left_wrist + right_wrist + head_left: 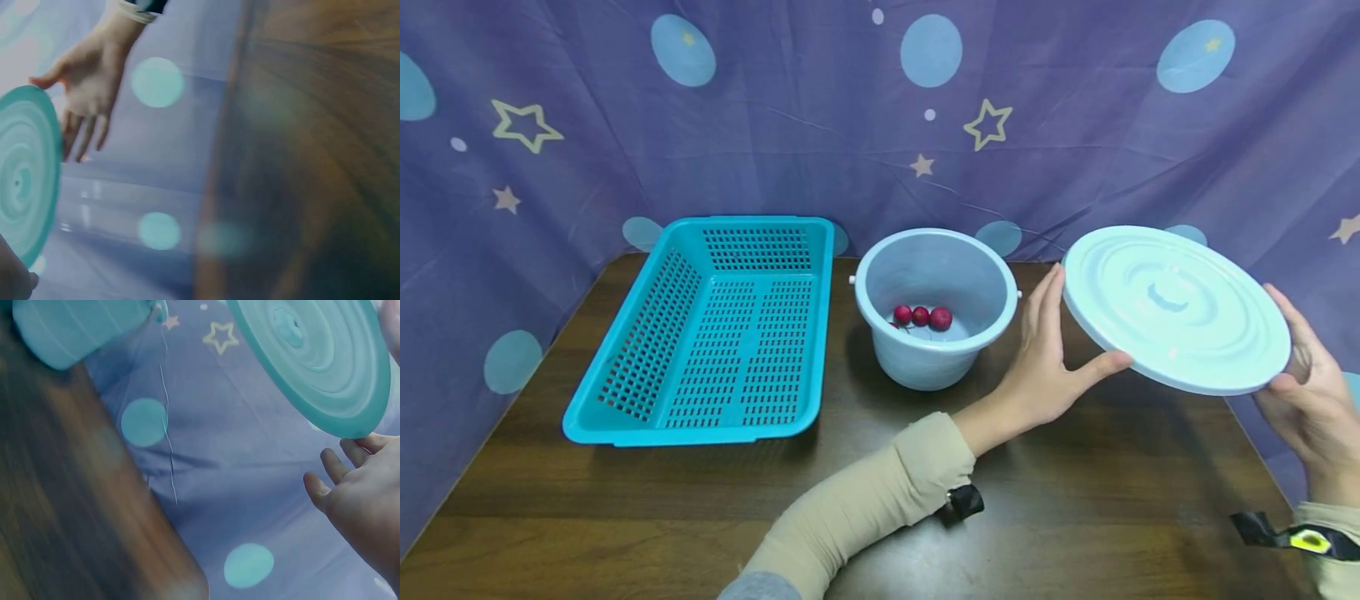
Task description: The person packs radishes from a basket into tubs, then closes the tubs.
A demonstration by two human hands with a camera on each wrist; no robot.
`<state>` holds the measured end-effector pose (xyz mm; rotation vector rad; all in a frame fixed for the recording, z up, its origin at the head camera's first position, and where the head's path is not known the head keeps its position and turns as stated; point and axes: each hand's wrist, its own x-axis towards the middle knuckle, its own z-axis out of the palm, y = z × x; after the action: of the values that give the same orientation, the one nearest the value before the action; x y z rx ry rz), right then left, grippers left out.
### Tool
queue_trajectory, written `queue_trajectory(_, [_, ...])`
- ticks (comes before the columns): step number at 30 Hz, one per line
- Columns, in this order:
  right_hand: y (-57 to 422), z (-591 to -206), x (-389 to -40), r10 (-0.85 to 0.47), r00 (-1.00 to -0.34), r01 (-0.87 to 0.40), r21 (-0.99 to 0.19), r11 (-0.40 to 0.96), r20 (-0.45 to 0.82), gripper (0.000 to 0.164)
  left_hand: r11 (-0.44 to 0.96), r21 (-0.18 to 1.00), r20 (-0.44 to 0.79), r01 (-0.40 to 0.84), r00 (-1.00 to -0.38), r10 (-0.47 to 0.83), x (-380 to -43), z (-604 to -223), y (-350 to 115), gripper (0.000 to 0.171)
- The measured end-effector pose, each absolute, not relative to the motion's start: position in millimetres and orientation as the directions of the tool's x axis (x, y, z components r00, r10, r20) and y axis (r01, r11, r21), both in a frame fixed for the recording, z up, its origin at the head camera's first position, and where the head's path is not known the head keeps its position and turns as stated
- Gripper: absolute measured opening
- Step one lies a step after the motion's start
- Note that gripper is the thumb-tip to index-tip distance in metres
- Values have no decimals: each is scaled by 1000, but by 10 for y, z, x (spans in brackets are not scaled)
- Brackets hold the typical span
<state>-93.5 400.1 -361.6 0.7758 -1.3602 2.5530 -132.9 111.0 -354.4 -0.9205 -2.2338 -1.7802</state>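
Observation:
Both hands hold a round pale-blue plastic lid (pixel 1180 308) tilted in the air over the right side of the table. At the lid's left rim, the left hand (pixel 1037 367) has its thumb low and its fingers higher up. The right hand (pixel 1311 392) grips the opposite rim; the left wrist view shows this right hand (pixel 94 81) with its thumb on the edge and fingers reaching behind. Left of the lid stands a pale-blue bucket (pixel 925 367), uncovered. Several small red radishes (pixel 921 317) lie on its bottom, one partly hidden by the rim.
A turquoise perforated plastic basket (pixel 745 342) sits on the left of the brown wooden table (pixel 647 517). Behind the table hangs a purple curtain (pixel 820 108) with stars and dots. The bucket has small side knobs, its right one close to the left hand.

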Motion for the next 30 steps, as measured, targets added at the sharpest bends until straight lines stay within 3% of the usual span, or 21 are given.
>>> queue_trajectory(5, [3817, -3513, -922, -34, -853, -379, -664, -645, 521, 92, 110, 821, 487, 561, -787, 379, -1252, -3301, 947, 108])
queue_trajectory(13, [3435, -3340, -949, 51, -858, -437, -674, -596, 511, 102, 129, 782, 545, 610, -769, 334, -1210, -3076, 612, 108])
queue_trajectory(21, [2981, -3307, -1074, 93, -818, -505, -632, -587, 568, 110, 153, 706, 651, 692, -718, 246, -1281, -3032, 221, 98])
queue_trajectory(30, [2508, -3305, -1269, 33, -819, -491, -669, -557, 574, 115, 223, 760, 581, 610, -792, 188, -1264, -2998, -189, 100])
